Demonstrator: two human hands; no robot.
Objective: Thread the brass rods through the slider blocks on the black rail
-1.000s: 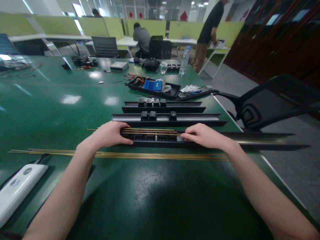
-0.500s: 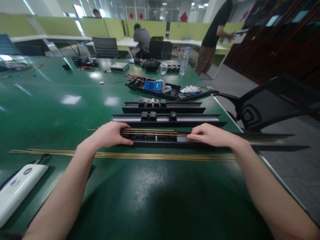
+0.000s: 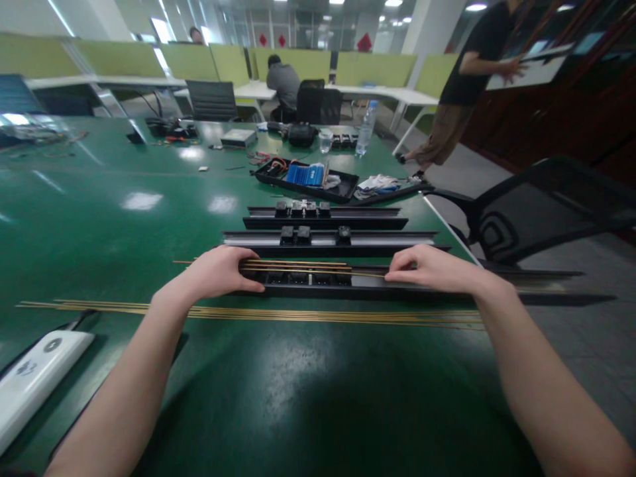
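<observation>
My left hand (image 3: 218, 270) is wrapped across the left part of a black channel rail (image 3: 387, 292), thumb at its front edge and fingers over the back. Several thin brass rods (image 3: 298, 264) run under that palm and lie lengthwise above the rail. Black blocks (image 3: 298, 277) sit inside the channel below them. Farther right, my right hand (image 3: 415, 266) pinches the end of one thin rod between thumb and fingers, just over the rail. More long brass rods (image 3: 308, 316) lie on the green table (image 3: 298, 397) in front of the rail.
Two more black rails (image 3: 397, 242) with blocks stand behind. Beyond are a black tray (image 3: 342, 195) with a blue item, gloves (image 3: 380, 185), and a water bottle (image 3: 366, 129). A white device (image 3: 44, 371) lies at left. A mesh chair (image 3: 551, 212) and a walking person (image 3: 467, 86) are right.
My right hand has shifted a little to the right, drawing the rod's end with it. My left hand stays put. The person in the dark shirt has walked to the right.
</observation>
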